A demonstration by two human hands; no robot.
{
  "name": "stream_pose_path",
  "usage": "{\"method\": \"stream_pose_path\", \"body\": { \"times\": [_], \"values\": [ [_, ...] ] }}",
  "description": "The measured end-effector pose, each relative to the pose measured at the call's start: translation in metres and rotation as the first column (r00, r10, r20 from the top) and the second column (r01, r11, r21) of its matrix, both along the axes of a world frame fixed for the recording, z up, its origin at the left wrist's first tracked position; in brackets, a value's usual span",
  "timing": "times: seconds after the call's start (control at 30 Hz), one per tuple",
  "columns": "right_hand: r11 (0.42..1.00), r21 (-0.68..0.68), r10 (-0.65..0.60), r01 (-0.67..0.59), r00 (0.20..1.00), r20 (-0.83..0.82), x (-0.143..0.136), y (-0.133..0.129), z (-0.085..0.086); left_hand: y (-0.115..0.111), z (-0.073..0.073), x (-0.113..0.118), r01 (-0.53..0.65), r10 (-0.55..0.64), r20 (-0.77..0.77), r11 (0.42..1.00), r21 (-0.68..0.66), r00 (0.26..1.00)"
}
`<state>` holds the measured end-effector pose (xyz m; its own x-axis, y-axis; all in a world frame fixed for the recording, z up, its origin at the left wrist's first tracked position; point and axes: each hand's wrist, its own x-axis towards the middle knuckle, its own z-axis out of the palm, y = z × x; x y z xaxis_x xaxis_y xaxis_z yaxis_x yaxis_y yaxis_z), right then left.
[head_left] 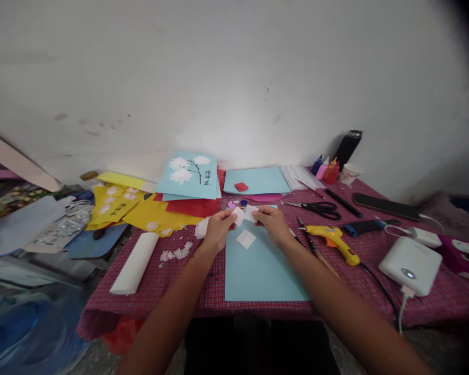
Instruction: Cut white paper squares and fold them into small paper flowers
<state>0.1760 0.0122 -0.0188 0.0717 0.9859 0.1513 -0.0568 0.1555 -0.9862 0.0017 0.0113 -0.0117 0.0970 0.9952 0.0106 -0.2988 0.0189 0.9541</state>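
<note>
Both hands are raised over a light blue sheet (263, 273) near the middle of the table. My left hand (220, 229) pinches a small white paper piece (238, 215) between thumb and fingers. A second white paper piece (250, 213) is pinched in my right hand (272, 222). The two pieces are close to each other, tips nearly meeting. Just below them, a white paper square (246, 239) lies on the blue sheet, turned like a diamond. Torn white scraps (177, 253) lie left of the sheet.
A white roll (136, 263) lies at the left. Blue cards with white flowers (187, 177) rest behind. Rightward are scissors (320, 208), a yellow glue gun (334, 241), paint bottles (331, 171), a black flask (347, 148) and a white power bank (411, 265).
</note>
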Motion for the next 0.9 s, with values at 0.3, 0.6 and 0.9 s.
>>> {"method": "stream_pose_path", "body": {
  "times": [0.3, 0.6, 0.9],
  "values": [
    [0.999, 0.05, -0.026, 0.021, 0.994, 0.105, -0.0007, -0.0017, 0.0021, 0.0011, -0.0027, -0.0008, -0.024, 0.025, -0.019, 0.999, 0.023, 1.0],
    [0.999, 0.017, -0.049, 0.047, 0.987, 0.153, -0.0008, -0.0055, 0.0085, -0.0002, -0.0006, -0.0015, -0.023, 0.024, -0.023, 0.999, 0.037, 0.999],
    [0.999, 0.029, -0.033, 0.028, 0.985, 0.171, -0.0027, -0.006, 0.0085, -0.0018, 0.0016, -0.0009, -0.043, 0.046, -0.069, 0.998, 0.046, 0.997]
  ]
}}
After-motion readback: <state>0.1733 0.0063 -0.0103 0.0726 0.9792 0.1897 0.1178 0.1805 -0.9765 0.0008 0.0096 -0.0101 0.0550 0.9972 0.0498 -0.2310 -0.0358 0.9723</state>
